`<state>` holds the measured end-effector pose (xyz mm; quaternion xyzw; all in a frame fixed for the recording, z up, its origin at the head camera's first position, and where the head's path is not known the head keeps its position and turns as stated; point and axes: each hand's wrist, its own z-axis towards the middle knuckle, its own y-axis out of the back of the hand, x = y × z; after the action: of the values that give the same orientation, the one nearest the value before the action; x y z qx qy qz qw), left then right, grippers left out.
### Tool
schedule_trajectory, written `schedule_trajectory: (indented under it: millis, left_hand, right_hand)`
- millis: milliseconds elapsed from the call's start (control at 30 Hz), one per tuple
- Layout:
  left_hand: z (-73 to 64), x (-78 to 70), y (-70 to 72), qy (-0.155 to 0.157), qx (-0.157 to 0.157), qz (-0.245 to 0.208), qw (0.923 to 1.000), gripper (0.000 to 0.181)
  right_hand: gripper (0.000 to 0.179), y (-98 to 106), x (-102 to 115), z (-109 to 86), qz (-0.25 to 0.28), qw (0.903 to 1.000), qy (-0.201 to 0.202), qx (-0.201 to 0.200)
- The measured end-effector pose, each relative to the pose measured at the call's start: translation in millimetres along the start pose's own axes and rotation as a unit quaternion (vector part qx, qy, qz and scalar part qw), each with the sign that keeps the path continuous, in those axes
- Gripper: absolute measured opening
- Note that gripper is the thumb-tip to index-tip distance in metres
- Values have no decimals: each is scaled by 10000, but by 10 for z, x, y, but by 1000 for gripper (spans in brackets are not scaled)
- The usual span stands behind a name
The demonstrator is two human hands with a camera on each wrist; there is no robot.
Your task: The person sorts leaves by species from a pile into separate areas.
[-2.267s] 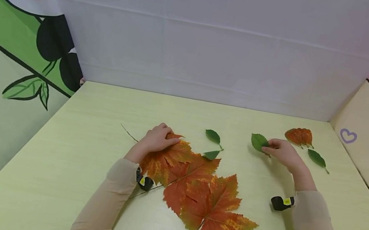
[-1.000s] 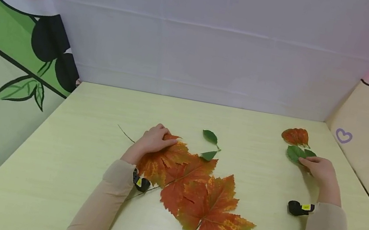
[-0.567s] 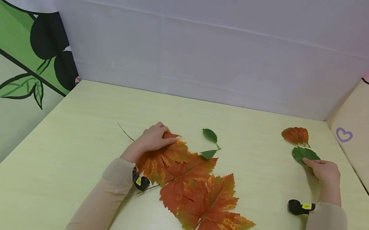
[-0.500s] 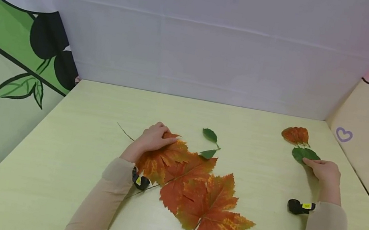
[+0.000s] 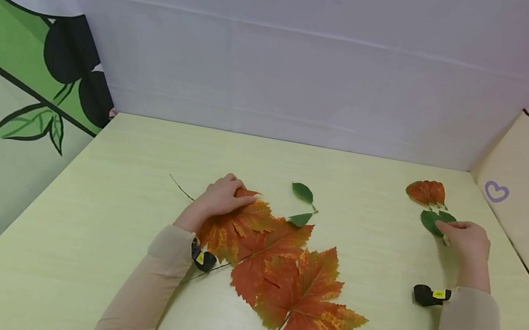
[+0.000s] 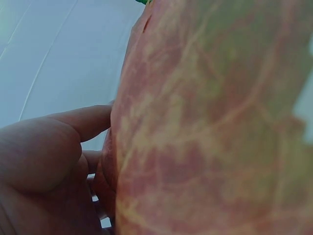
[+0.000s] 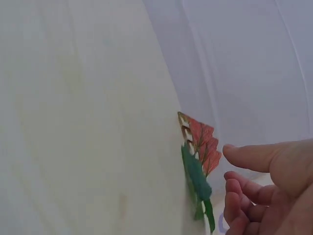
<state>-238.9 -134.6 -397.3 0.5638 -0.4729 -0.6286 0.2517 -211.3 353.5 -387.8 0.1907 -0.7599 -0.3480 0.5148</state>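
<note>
Filling the lower frame, the pale worktop carries overlapping orange leaves at centre. My left hand lies over their upper left edge; its fingertips are hidden, so I can't tell whether that grip pinches anything. My right hand, at the upper right, has thumb and loosely curled fingers slightly parted, nothing between them. Above it lie the red leaves, bunched together; just below these sits the overlapping green pair, beside my thumb. To leave this pair undisturbed, I'd best draw my fingers away gently without dragging a stem. Smallest are two loose green leaves at upper centre, stems close together.
</note>
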Motion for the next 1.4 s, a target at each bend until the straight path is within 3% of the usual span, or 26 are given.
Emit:
schedule_trajectory:
  millis: [200, 467, 867, 1167, 1400]
  left_hand:
    - [6, -4, 27, -27, -51, 23, 10000, 45]
    - [6, -6, 24, -35, -20, 34, 10000, 45]
    - [-3, 21, -21, -43, -22, 21, 10000, 45]
    - [3, -1, -4, -35, -54, -3, 10000, 44]
    - [-12, 7, 4, -58, -55, -19, 10000, 43]
  right_hand:
    - [62, -104, 306, -36, -37, 9970, 765, 55]
    - [50, -355, 631, -106, -438, 9843, 1692, 246]
    - [45, -823, 1071, -104, -469, 9779, 1842, 870]
    - [37, -1188, 1417, -140, -896, 9601, 2374, 1177]
    - [40, -1456, 1585, -126, -1359, 9549, 2269, 1349]
